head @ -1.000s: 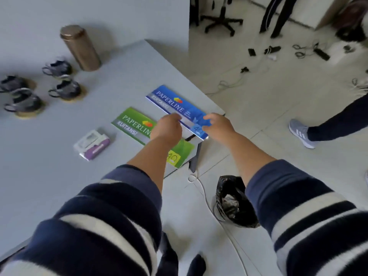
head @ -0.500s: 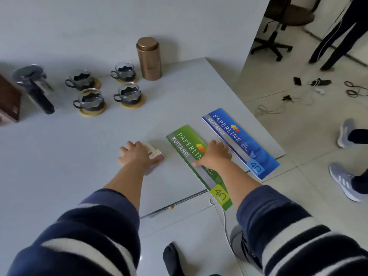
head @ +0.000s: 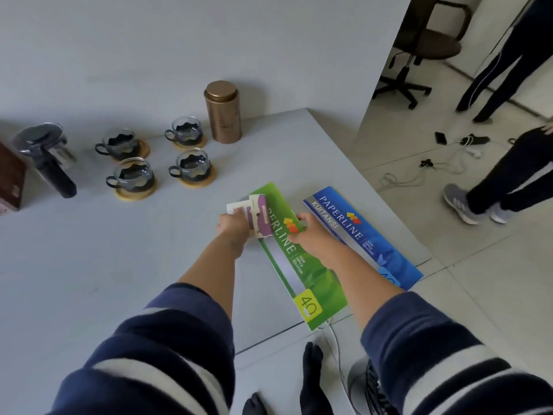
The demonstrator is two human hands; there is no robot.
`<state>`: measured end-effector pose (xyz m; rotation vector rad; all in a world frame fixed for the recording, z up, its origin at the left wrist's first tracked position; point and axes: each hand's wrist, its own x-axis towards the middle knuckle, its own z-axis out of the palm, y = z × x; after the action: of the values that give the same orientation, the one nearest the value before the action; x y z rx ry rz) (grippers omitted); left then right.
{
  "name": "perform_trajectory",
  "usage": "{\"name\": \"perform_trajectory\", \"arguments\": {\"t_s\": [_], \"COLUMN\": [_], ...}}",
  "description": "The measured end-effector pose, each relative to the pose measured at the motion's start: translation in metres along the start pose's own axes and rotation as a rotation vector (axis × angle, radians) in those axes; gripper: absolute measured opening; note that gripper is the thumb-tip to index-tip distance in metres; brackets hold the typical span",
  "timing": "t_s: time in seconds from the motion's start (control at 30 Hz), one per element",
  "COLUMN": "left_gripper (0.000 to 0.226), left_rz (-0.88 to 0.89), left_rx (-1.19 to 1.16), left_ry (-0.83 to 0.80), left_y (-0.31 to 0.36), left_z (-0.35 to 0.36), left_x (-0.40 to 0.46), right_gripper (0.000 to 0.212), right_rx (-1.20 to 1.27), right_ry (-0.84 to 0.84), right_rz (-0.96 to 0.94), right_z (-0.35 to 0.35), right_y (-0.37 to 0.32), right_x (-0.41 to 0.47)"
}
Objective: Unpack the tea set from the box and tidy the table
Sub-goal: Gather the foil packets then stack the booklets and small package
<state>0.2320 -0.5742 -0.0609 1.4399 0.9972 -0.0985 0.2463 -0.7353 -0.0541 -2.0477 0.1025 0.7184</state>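
- Tea set's all out, sitting at the back of the grey table [head: 89, 265], well behind the green booklet [head: 299, 265] and off to its left: four glass cups, each on its own round wooden coaster.
- Cup positions: back-left cup [head: 119, 143], back-right cup [head: 186, 132], front-left cup [head: 131, 176], front-right cup [head: 191, 164]. Something dark inside each, can't tell what.
- Glass teapot [head: 45, 148] with a black handle is left of the cups, even further from the booklet.
- Copper-coloured tin [head: 223, 112] stands upright just right of the back-right cup, straight back from the booklet.
- Dark brown box [head: 10, 181] pokes in at the left edge, beside the teapot.
- Left hand [head: 232, 227] is closed around a small white and purple box [head: 254, 217], held at the booklet's far left edge, partly over it. Can't tell if the box is touching the booklet.
- Right hand [head: 308, 235] is on the booklet's right side, fingers curled and pinching the edge near the orange logo.
- The booklet's near end sticks out past the table's front edge.
- Blue booklet [head: 359, 235] lies flat just right of the green one, same angle, near the table's right edge.
- Beyond that, on the floor: cables [head: 434, 166], an office chair [head: 419, 49], and other people's legs.
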Motion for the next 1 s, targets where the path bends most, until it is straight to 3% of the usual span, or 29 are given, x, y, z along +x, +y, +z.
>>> {"name": "perform_trajectory", "arguments": {"t_s": [0.2, 0.3, 0.37, 0.43, 0.57, 0.73, 0.83, 1.0], "left_gripper": [0.031, 0.041, 0.042, 0.039, 0.042, 0.041, 0.046, 0.043], "left_rz": [0.054, 0.059, 0.061, 0.052, 0.043, 0.015, -0.01, -0.035], "left_rx": [-0.134, -0.124, -0.107, -0.097, -0.067, -0.048, -0.085, -0.157], "left_ry": [0.039, 0.069, 0.062, 0.053, 0.054, 0.036, 0.02, -0.034], "left_y": [0.024, 0.032, 0.036, 0.038, 0.044, 0.05, 0.06, 0.087], "left_z": [0.034, 0.049, 0.056, 0.061, 0.071, 0.075, 0.078, 0.094], "left_x": [0.007, 0.015, 0.019, 0.026, 0.037, 0.048, 0.057, 0.074], "right_gripper": [0.034, 0.034, 0.043, 0.066, 0.096, 0.11, 0.1, 0.04], "right_rx": [0.144, -0.105, -0.506, -0.703, -0.673, -0.659, -0.511, -0.164], "right_ry": [-0.038, 0.118, 0.251, 0.289, 0.269, 0.135, 0.091, 0.071], "right_rz": [-0.066, -0.08, 0.008, 0.135, 0.24, 0.302, 0.254, 0.068], "right_z": [-0.017, -0.041, -0.064, -0.081, -0.093, -0.102, -0.105, -0.111], "right_y": [-0.015, -0.008, 0.004, 0.016, 0.024, 0.017, 0.009, -0.022], "right_x": [0.013, 0.034, 0.045, 0.05, 0.061, 0.077, 0.087, 0.115]}}
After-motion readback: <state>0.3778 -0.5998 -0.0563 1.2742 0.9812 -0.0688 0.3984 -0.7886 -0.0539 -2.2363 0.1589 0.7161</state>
